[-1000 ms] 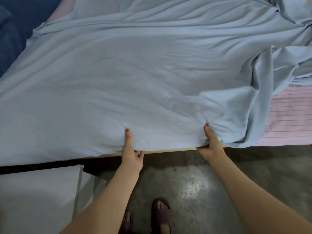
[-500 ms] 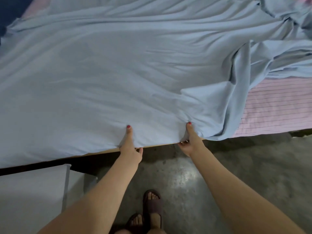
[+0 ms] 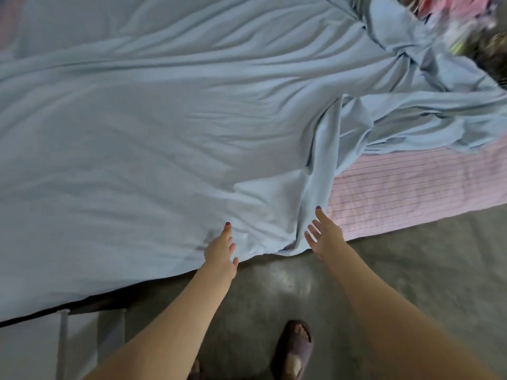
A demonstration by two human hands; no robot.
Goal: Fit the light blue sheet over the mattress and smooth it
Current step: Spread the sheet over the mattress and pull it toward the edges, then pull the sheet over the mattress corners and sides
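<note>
The light blue sheet [image 3: 164, 138] covers most of the mattress and hangs over its near edge. At the right it is bunched into folds, leaving a strip of pink striped mattress [image 3: 406, 187] bare. My left hand [image 3: 220, 246] hovers with fingers apart at the sheet's near edge, holding nothing. My right hand [image 3: 323, 233] is spread open beside the folded sheet edge, where blue cloth meets the pink mattress. Whether either hand touches the cloth is not clear.
Grey concrete floor [image 3: 411, 270] runs along the bed's near side. My foot in a purple slipper [image 3: 297, 346] stands below. A pale box-like object [image 3: 33, 349] sits at the lower left. Blurred colourful cloth [image 3: 466, 20] lies at the far right corner.
Both hands have let go of the sheet's hem and opened. The view has shifted right, showing more of the bare pink mattress.
</note>
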